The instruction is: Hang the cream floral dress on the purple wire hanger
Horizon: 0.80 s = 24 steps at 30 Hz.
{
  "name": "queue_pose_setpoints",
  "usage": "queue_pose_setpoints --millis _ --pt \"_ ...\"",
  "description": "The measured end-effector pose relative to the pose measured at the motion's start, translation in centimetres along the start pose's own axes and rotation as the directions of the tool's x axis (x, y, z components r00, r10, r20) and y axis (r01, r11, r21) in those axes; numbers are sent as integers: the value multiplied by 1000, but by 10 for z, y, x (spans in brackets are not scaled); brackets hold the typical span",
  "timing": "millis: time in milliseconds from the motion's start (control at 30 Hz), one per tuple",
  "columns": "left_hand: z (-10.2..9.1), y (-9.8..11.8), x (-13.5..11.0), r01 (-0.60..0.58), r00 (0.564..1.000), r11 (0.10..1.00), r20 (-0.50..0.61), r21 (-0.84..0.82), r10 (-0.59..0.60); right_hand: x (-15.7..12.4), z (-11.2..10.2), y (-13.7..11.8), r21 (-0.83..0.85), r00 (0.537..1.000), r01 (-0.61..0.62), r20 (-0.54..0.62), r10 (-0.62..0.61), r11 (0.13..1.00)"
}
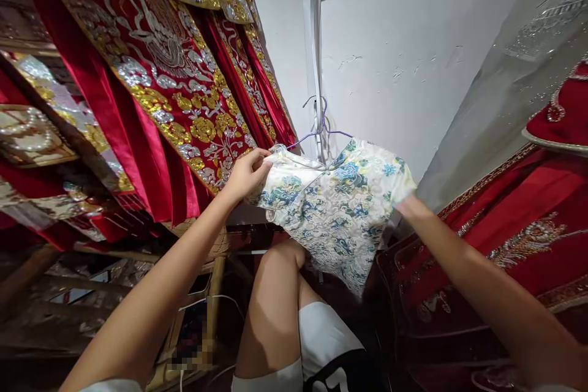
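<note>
A white short-sleeved floral blouse [340,214] with blue and green flowers and a crossed V neckline hangs in front of me. Its neck and shoulders sit on a thin purple hanger [301,139], whose upper part is beside a vertical white pole [316,43]. My left hand [250,174] is closed, thumb and fingers pinching the cloth at the shoulder on the left. At the opposite sleeve is my right hand [408,199]; its fingers are blurred and hidden by the sleeve cloth, so its grip cannot be made out.
Red gowns with gold and silver embroidery [184,92] hang at left; more beaded red garments [528,208] are at right. A white wall [390,30] stands behind the pole. My bare knees [275,306] are below the blouse. Lower left, a white cable [225,297] runs by a wooden frame [215,275].
</note>
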<state>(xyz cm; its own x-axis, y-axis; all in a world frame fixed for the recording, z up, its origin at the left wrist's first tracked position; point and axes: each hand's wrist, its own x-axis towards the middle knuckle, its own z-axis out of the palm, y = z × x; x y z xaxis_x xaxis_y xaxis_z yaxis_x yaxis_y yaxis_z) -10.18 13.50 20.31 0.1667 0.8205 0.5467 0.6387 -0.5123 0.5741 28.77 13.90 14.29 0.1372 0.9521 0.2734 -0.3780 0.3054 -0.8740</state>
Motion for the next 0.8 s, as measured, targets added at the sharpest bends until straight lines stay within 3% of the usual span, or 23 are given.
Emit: queue_pose_setpoints --millis 100,200,300,400,467,567,633,700,800 --pt "-1 -20 -5 91 996 992 -6 -82 -91 4 -12 -4 81 989 -151 8 151 985" --pt "1 -22 7 119 980 977 -139 -179 -145 17 -10 -23 143 979 -198 -28 204 970" --pt "0 0 27 5 979 995 -201 -98 -24 15 10 -52 196 999 -32 -25 38 980" --pt "4 27 35 -124 988 984 -81 127 135 -26 34 -76 228 994 108 -41 -101 968" --pt "16 35 32 -176 983 941 -5 288 185 -69 48 -81 221 993 115 -46 -107 969" --pt "47 31 27 -136 987 922 -31 362 158 -116 61 -73 206 998 46 32 -53 978" --pt "68 27 32 -98 987 943 -90 317 133 -121 64 -70 205 996 67 36 -75 976" --pt "82 30 44 -96 981 959 -138 268 137 -107 64 -73 211 987 157 -14 -158 965" --pt "88 46 66 -141 959 960 -207 240 193 -87 60 -90 245 938 345 -127 -323 906"
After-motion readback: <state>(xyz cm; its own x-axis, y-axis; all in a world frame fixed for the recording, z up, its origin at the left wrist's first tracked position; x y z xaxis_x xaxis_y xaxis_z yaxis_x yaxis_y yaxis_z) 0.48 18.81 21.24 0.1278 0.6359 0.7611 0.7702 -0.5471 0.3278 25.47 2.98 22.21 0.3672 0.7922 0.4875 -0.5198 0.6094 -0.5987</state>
